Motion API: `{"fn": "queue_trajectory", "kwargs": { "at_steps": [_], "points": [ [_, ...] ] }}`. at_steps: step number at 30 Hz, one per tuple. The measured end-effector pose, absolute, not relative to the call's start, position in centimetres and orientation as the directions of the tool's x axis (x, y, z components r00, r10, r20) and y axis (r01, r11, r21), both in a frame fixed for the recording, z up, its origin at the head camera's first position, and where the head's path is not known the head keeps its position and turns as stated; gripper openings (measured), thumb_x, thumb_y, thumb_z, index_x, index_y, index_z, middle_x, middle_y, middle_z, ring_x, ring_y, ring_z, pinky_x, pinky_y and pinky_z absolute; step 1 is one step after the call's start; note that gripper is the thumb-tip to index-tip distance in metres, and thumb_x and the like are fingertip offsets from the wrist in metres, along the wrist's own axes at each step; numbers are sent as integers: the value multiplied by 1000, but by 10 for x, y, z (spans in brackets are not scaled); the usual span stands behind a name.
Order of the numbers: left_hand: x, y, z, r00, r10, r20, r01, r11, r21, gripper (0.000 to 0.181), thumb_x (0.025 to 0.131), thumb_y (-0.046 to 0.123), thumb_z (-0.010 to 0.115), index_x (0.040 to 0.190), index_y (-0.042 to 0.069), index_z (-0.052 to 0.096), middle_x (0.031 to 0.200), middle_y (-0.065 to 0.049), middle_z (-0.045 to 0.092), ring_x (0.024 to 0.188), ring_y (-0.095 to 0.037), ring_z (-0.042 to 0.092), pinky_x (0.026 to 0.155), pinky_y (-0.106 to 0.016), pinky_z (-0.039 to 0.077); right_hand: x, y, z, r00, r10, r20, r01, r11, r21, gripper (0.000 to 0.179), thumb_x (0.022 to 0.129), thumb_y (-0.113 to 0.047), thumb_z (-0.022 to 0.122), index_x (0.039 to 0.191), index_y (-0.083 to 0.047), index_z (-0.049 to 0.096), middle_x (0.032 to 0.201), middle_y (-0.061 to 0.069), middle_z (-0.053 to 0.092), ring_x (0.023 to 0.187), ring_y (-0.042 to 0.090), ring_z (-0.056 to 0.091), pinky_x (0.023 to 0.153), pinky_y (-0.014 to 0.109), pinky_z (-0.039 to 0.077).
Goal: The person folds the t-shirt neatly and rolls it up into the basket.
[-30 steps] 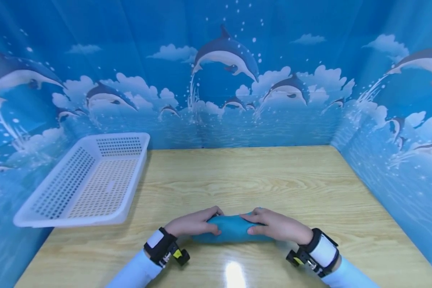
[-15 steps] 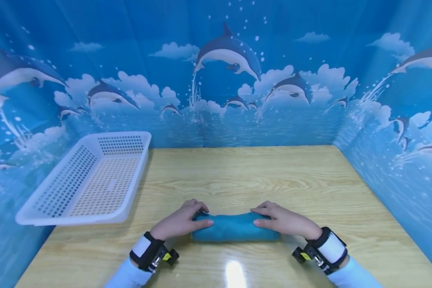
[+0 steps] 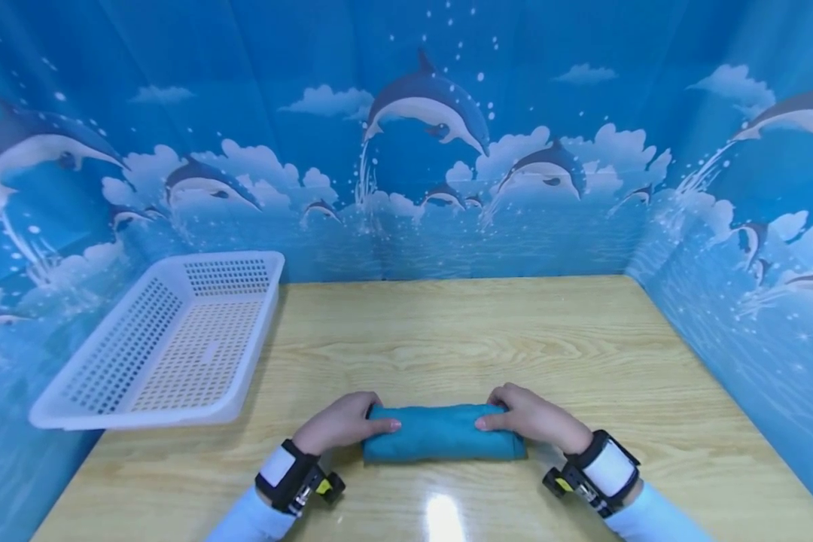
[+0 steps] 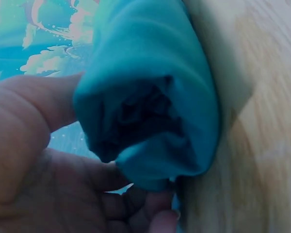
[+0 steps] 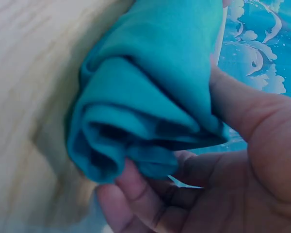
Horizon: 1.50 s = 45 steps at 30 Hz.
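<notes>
A teal cloth rolled into a cylinder (image 3: 440, 434) lies crosswise on the table near its front. My left hand (image 3: 342, 421) grips its left end, thumb on the near side and fingers behind. At the other end my right hand (image 3: 537, 418) holds it the same way. In the left wrist view the roll's open end (image 4: 150, 111) shows a dark hollow with folds inside, the left thumb (image 4: 58, 99) against it. The right wrist view shows spiralled layers of the cloth (image 5: 136, 116), with the right fingers (image 5: 140, 194) curled under them.
A white perforated plastic basket (image 3: 251, 361) stands at the left on the wood-grain table (image 3: 461, 339). Blue dolphin-print curtains (image 3: 406, 241) enclose the back and both sides. A light reflection shines on the table's front.
Both hands have moved outward from the middle of the roll to its two ends. The cloth roll looks straighter and more even, lying in about the same place.
</notes>
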<state>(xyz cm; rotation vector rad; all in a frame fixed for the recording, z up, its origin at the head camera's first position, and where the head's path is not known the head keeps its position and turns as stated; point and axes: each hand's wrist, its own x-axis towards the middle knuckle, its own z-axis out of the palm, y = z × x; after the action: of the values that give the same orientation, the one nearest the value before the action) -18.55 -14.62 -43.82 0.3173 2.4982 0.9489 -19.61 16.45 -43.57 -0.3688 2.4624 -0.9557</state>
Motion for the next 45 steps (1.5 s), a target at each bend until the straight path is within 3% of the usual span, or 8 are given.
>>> {"fn": "queue_trajectory", "kwargs": {
  "at_steps": [2, 5, 17, 25, 29, 33, 40, 45],
  "points": [
    [-185, -147, -439, -867, 381, -322, 70, 732, 678, 38, 86, 47, 64, 79, 10, 56, 65, 2, 41, 58, -14, 41, 52, -27, 33, -196, 165, -437, -843, -417, -341, -65, 707, -704, 37, 86, -36, 68, 98, -2, 61, 86, 4, 54, 78, 17, 50, 65, 31, 41],
    [-185, -147, -440, -863, 412, -291, 116, 723, 680, 38, 88, 45, 62, 74, 12, 52, 63, 3, 37, 56, -13, 38, 52, -25, 32, -198, 167, -439, -833, -440, -336, -79, 695, -715, 35, 87, -38, 66, 88, -5, 57, 75, 1, 46, 69, 16, 43, 59, 27, 35],
    [-175, -146, -436, -915, 361, -178, 113, 656, 746, 33, 87, 38, 67, 101, 11, 54, 70, 3, 31, 63, -13, 37, 53, -23, 29, -194, 160, -434, -836, -469, -286, -119, 663, -739, 33, 89, -37, 64, 87, -6, 52, 69, -2, 36, 65, 14, 38, 56, 24, 27],
    [-172, -160, -411, -954, 285, -90, 113, 622, 775, 27, 87, 31, 68, 103, 15, 54, 87, -2, 51, 76, -17, 44, 63, -28, 35, -198, 142, -430, -844, -477, -244, -130, 624, -771, 32, 88, -38, 65, 94, -8, 56, 72, -2, 42, 65, 14, 39, 55, 25, 31],
    [-169, -174, -388, -977, 215, -10, 133, 639, 758, 30, 87, 31, 68, 110, 16, 55, 106, -3, 57, 92, -18, 52, 76, -35, 41, -202, 125, -420, -823, -534, -192, -191, 579, -792, 29, 90, -35, 64, 101, -8, 58, 80, 0, 50, 70, 15, 45, 58, 27, 37],
    [-163, -199, -361, -988, 131, 81, 149, 676, 721, 40, 89, 37, 65, 121, 14, 52, 122, -8, 54, 111, -26, 52, 90, -43, 41, -208, 97, -400, -774, -617, -138, -278, 528, -803, 25, 92, -27, 61, 109, -8, 59, 87, 1, 55, 75, 14, 49, 61, 27, 41],
    [-155, -256, -328, -965, -124, 229, 77, 705, 705, 58, 92, 46, 56, 135, 8, 45, 136, -19, 44, 120, -38, 42, 90, -55, 35, -229, 28, -356, -721, -691, -54, -381, 460, -802, 36, 91, -13, 55, 127, -8, 55, 110, 3, 59, 85, 15, 52, 69, 31, 41],
    [-156, -307, -326, -931, -319, 176, -84, 659, 748, 63, 94, 45, 52, 144, 9, 37, 148, -22, 33, 129, -45, 33, 97, -63, 30, -242, -29, -341, -713, -699, 50, -425, 376, -823, 35, 90, -15, 62, 124, -13, 53, 113, 1, 60, 95, 9, 55, 75, 24, 47]
  ]
}}
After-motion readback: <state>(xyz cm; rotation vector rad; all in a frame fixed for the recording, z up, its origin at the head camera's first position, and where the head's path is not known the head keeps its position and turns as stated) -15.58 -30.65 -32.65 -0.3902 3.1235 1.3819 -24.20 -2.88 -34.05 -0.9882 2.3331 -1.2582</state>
